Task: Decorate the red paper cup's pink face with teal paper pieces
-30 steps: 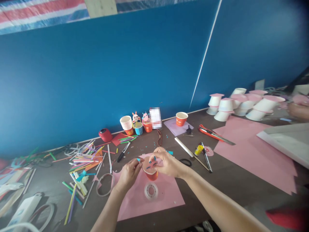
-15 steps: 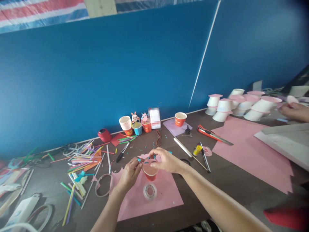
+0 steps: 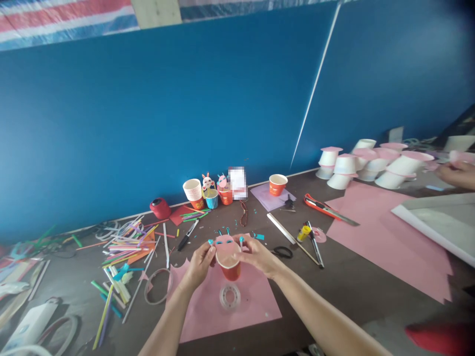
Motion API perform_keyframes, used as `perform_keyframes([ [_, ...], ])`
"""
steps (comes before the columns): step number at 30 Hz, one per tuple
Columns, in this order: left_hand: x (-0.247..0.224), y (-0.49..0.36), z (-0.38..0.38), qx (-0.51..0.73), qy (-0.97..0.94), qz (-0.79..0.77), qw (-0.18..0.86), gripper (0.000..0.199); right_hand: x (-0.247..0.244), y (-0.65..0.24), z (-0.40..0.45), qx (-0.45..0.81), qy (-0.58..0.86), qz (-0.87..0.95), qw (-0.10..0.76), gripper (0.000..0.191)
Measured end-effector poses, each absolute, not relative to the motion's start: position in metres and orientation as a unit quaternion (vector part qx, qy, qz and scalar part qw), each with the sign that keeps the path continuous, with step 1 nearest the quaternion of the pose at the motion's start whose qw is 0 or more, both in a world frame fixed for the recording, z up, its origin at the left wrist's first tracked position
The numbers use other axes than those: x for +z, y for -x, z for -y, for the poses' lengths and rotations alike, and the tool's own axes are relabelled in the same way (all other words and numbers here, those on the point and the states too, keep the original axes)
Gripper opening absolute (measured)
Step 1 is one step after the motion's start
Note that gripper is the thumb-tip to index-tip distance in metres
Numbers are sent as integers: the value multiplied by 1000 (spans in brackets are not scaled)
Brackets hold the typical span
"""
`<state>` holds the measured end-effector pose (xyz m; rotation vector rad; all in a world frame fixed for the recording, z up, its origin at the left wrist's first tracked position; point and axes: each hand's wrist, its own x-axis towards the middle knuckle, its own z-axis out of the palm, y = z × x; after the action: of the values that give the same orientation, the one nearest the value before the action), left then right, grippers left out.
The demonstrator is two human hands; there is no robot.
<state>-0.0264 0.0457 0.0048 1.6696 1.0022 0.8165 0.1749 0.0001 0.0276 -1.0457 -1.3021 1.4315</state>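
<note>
A red paper cup (image 3: 230, 273) stands over a pink paper sheet (image 3: 256, 306). On its far rim is a pink paper face (image 3: 224, 242) with blue eye shapes and two thin blue antenna-like strips on top. My left hand (image 3: 200, 264) is closed at the left side of the face and cup, beside a small blue piece (image 3: 211, 242). At the right side, my right hand (image 3: 256, 254) is closed with its thumb on the cup's front rim, beside another blue piece (image 3: 241, 240). My fingers hide parts of the cup's sides. A clear tape roll (image 3: 230, 296) lies in front.
Left are cut straws (image 3: 129, 242), a tape ring (image 3: 158, 287) and a marker (image 3: 188, 234). Behind stand stacked cups (image 3: 193, 190) and finished face cups (image 3: 211, 198). Right are scissors (image 3: 282, 252), a utility knife (image 3: 328, 210), white cups (image 3: 345, 168) and another person's hand (image 3: 458, 173).
My left hand has shifted slightly away from the face, and my right hand has moved down to the cup's right side. The face and both antennae are now more exposed.
</note>
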Motion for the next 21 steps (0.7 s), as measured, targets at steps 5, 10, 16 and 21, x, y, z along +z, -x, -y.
perform_keyframes([
  [5, 3, 26, -44, 359, -650, -415, 526, 38, 22, -165, 4, 622, 345, 520, 473, 83],
  [10, 11, 23, -40, 367, -662, -424, 498, 37, 12, -159, 4, 563, 394, 547, 478, 81],
  [16, 15, 13, -35, 421, -573, -457, 534, 33, 5, -160, 4, 533, 422, 552, 483, 69],
  [21, 15, 12, -34, 432, -576, -458, 521, 35, 1, -155, 2, 535, 405, 538, 510, 66],
])
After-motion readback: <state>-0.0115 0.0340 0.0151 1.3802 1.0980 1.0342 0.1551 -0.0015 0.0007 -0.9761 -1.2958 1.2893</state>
